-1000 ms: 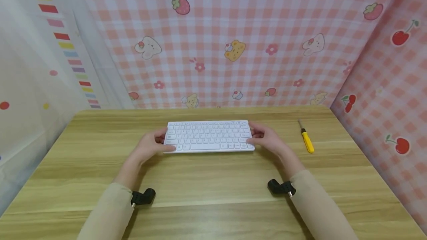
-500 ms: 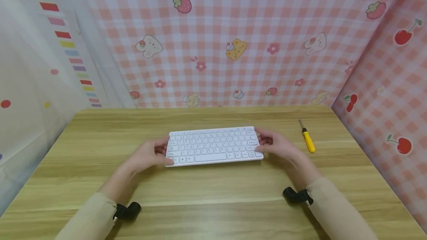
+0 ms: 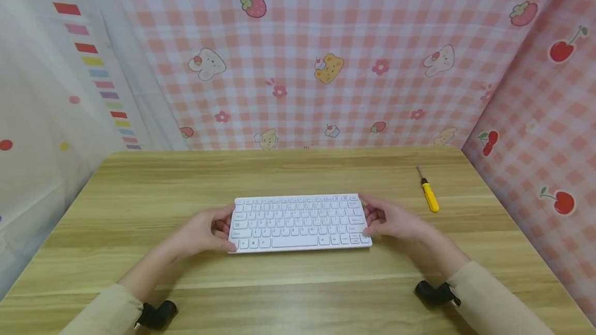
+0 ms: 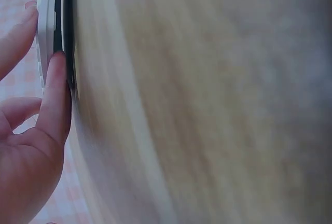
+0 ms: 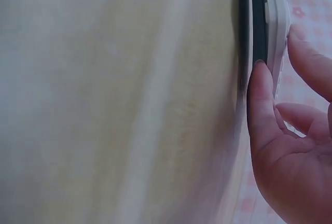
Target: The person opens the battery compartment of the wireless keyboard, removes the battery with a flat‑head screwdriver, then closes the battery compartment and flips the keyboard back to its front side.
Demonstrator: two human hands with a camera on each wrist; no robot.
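Note:
A white keyboard (image 3: 298, 224) lies level over the middle of the wooden table, its long space bar side toward me. My left hand (image 3: 205, 231) grips its left end, thumb on the front corner key. At the opposite end my right hand (image 3: 396, 218) pinches it in the same way, thumb on top near the front corner. In the left wrist view a fingertip (image 4: 58, 60) presses the keyboard's side (image 4: 47, 22) low down, by a dark strip. The right wrist view shows the keyboard's edge (image 5: 277, 22) between thumb and fingers, close over the tabletop.
A screwdriver (image 3: 429, 195) with a yellow handle lies on the table (image 3: 298, 293) to the right, its shaft pointing away. A pink checked cloth (image 3: 298, 40) hangs behind the far edge, with more cloth at both sides. A black wrist mount (image 3: 158, 315) sits at each sleeve.
Both hands have brought the keyboard toward me from farther back on the table. It was slightly slanted half a second ago and is now nearly straight. The screwdriver has stayed put.

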